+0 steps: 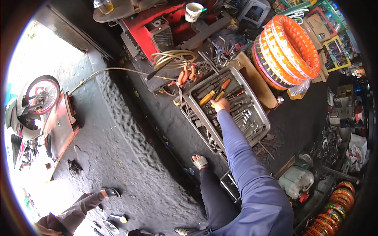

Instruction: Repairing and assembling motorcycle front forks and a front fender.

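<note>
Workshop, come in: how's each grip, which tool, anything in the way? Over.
Right-hand grip at a yellow-handled tool in the metal tray; closure unclear. Left-hand grip out of view. Other tools crowd around.

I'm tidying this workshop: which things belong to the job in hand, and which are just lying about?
Apparently part of the job, at the right hand:
yellow-handled screwdrivers
metal tray of hand tools

Apparently just lying about:
orange-wrapped tyres
coiled hose
white cup
plastic jug

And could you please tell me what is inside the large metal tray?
The tray holds yellow-handled tools and shiny metal tools; anything beneath them or the right hand is hidden.
</note>
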The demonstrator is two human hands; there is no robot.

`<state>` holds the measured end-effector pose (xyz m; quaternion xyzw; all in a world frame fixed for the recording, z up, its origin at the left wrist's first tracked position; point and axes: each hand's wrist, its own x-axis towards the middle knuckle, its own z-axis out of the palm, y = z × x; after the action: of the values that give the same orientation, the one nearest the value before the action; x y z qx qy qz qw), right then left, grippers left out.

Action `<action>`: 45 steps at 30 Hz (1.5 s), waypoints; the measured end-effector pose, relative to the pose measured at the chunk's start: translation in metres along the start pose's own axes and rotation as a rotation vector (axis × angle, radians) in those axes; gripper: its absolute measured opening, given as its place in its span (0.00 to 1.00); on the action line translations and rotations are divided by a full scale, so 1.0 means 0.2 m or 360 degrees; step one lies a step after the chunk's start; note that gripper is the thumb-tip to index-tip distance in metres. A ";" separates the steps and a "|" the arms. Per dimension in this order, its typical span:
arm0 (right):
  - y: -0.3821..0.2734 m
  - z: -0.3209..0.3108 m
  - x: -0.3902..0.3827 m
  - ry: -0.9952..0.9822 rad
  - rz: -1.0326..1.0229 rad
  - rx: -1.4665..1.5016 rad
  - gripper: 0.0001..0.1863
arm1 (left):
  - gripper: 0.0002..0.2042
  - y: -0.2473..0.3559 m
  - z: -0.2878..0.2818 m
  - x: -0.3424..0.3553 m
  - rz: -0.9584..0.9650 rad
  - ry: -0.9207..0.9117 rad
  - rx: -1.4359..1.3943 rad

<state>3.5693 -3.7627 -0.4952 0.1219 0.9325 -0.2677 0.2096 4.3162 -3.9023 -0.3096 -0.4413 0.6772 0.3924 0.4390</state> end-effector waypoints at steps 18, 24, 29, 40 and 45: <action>0.35 -0.09 -1.14 -0.0958 -0.1023 -0.0261 0.18 | 0.20 -0.24 1.29 -0.62 -0.1019 0.0668 -0.1504; 0.39 -0.05 -2.38 -0.1360 -0.2122 -0.2388 0.22 | 0.18 -0.22 1.74 -1.35 -0.1373 0.0803 -0.1711; 0.43 0.15 -3.03 -0.1405 -0.2123 -0.3116 0.30 | 0.17 -0.61 2.00 -1.49 -0.1006 0.0871 -0.1973; 1.26 0.28 -5.98 -0.2253 -0.3042 -0.2668 0.13 | 0.15 -1.48 2.63 -1.88 -0.0452 0.0523 -0.2667; 1.36 0.36 -6.65 -0.2736 -0.2213 -0.2813 0.17 | 0.18 -2.07 2.96 -1.85 -0.0281 0.0435 -0.2567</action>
<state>4.8592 -3.7310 -0.0663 -0.7236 0.2429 0.3589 0.5373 4.9364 -3.3903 -0.2018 -0.7167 0.1975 0.6652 -0.0700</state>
